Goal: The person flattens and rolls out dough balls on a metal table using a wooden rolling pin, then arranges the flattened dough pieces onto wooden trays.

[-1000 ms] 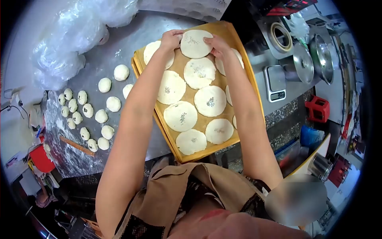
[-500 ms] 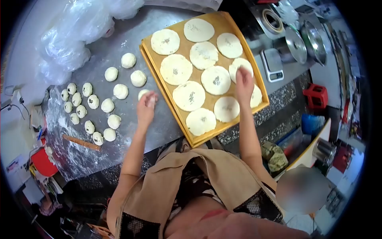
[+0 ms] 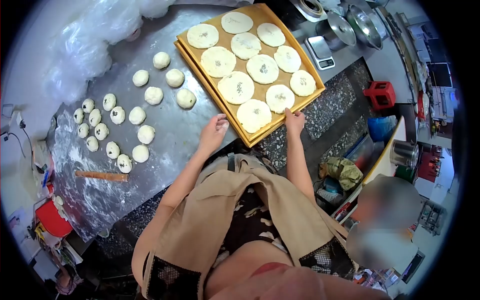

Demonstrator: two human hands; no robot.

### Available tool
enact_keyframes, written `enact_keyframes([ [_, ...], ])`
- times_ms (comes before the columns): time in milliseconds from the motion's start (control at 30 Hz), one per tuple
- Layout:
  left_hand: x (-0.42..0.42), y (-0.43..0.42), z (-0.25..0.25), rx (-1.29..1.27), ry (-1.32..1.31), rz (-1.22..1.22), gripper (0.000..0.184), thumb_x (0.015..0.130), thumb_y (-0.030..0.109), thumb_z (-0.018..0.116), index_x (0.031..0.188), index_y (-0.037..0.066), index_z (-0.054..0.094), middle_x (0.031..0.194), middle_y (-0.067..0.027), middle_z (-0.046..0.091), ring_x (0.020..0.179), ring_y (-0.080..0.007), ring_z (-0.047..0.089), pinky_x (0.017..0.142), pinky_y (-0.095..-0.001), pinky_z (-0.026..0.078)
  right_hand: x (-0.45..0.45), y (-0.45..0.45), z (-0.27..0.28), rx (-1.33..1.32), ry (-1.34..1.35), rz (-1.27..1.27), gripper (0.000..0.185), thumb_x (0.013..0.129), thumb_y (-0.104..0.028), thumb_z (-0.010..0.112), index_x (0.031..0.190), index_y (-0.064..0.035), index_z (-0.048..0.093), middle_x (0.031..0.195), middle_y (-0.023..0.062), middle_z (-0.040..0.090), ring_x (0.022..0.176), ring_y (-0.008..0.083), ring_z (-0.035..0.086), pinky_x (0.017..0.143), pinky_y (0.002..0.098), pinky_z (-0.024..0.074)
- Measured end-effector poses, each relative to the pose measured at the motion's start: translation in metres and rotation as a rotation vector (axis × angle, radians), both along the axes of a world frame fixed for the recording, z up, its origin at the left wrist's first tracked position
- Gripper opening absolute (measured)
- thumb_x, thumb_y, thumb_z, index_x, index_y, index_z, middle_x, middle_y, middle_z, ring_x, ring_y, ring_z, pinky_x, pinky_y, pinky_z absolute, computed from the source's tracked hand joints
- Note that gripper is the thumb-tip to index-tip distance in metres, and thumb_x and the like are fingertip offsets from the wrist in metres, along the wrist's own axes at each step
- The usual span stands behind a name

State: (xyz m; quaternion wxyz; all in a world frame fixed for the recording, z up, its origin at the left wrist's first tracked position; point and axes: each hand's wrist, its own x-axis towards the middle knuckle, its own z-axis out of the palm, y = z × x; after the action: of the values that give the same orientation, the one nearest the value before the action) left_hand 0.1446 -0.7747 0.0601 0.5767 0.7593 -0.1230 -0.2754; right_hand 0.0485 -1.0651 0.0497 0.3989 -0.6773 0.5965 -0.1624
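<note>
- while bending over the metal tabletop (image 3: 170,127), faces a scatter of dough balls (image 3: 153,95) on the left, with a rolling pin (image 3: 102,176) lying on a floury patch below them.
- has clear plastic bags (image 3: 107,40) heaped at the far left, and a kitchen scale (image 3: 319,49) just beyond the right side of the tray (image 3: 260,92), near a pot (image 3: 340,30) and a metal bowl (image 3: 364,27).
- sees a red stool (image 3: 381,95) farther to the right, well apart from the tray.
- finds the tray straight ahead, set at a slant on the tabletop, bearing eleven flat dough rounds (image 3: 262,70), mostly with dark specks near the middle.
- pinches the tray's near rim in the grip of the right hand (image 3: 295,121), with the thumb laid over it and the fingertips partly hidden.
- holds the grip of the left hand (image 3: 214,132) loosely spread, with bent, whitish fingers, just beside the tray's near left corner; cannot tell whether touching it.
- reaches forward with both arms, slanting the left forearm up toward the tray and pointing the right one almost straight ahead.
</note>
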Motion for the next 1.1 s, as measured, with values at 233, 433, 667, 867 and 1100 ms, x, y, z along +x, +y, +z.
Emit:
enact_keyframes([
  [233, -0.033, -0.026, 0.02, 0.157, -0.122, -0.079, 0.024, 0.091, 0.023, 0.064, 0.104, 0.004, 0.063, 0.093, -0.0131, 0.07, 0.087, -0.0262, 0.068, 0.078, -0.0377, 0.053, 0.01, -0.039, 0.019, -0.016, 0.443, 0.347, 0.059, 0.074, -0.046, 0.062, 0.108, 0.0023, 0.066, 0.108, 0.0234, 0.068, 0.103, 0.0371, 0.065, 0.088, 0.0429, 0.0502],
  [433, -0.001, -0.063, 0.039, 0.237, -0.618, -0.008, 0.021, 0.085, 0.023, 0.068, 0.097, 0.006, 0.065, 0.092, -0.0148, 0.063, 0.089, -0.0353, 0.061, 0.077, -0.0439, 0.05, 0.0, -0.049, 0.009, 0.12, 0.257, 0.44, 0.051, 0.076, -0.042, 0.058, 0.089, 0.0059, 0.07, 0.073, 0.0196, 0.07, 0.077, 0.0323, 0.07, 0.077, 0.0387, 0.0533],
  [667, 0.168, -0.154, 0.023, 0.133, -0.692, 0.073, 0.037, 0.084, 0.016, 0.066, 0.116, 0.0, 0.059, 0.105, -0.0206, 0.064, 0.102, -0.0368, 0.061, 0.091, -0.0426, 0.049, -0.006, -0.039, -0.009, 0.056, 0.188, 0.441, 0.054, 0.085, -0.045, 0.055, 0.097, 0.0068, 0.062, 0.095, 0.0266, 0.067, 0.096, 0.0422, 0.064, 0.086, 0.0471, 0.0485],
  [867, 0.325, -0.225, -0.038, 0.107, 0.091, 0.433, 0.039, 0.08, 0.018, 0.067, 0.108, -0.009, 0.065, 0.104, -0.0221, 0.069, 0.098, -0.0312, 0.067, 0.084, -0.0393, 0.052, -0.011, -0.021, 0.008, 0.0, 0.113, 0.368, 0.045, 0.089, -0.043, 0.057, 0.093, 0.0016, 0.056, 0.082, 0.0193, 0.065, 0.081, 0.0398, 0.064, 0.073, 0.0476, 0.0476],
  [1100, 0.35, -0.248, -0.015, 0.192, 0.159, 0.492, 0.021, 0.086, 0.018, 0.068, 0.084, -0.002, 0.064, 0.078, -0.0094, 0.064, 0.064, -0.0193, 0.059, 0.053, -0.0332, 0.047, -0.009, -0.013, 0.02, 0.069, 0.167, 0.322, 0.039, 0.092, -0.039, 0.057, 0.095, -0.0003, 0.054, 0.08, 0.0154, 0.064, 0.079, 0.0375, 0.063, 0.071, 0.046, 0.0469],
])
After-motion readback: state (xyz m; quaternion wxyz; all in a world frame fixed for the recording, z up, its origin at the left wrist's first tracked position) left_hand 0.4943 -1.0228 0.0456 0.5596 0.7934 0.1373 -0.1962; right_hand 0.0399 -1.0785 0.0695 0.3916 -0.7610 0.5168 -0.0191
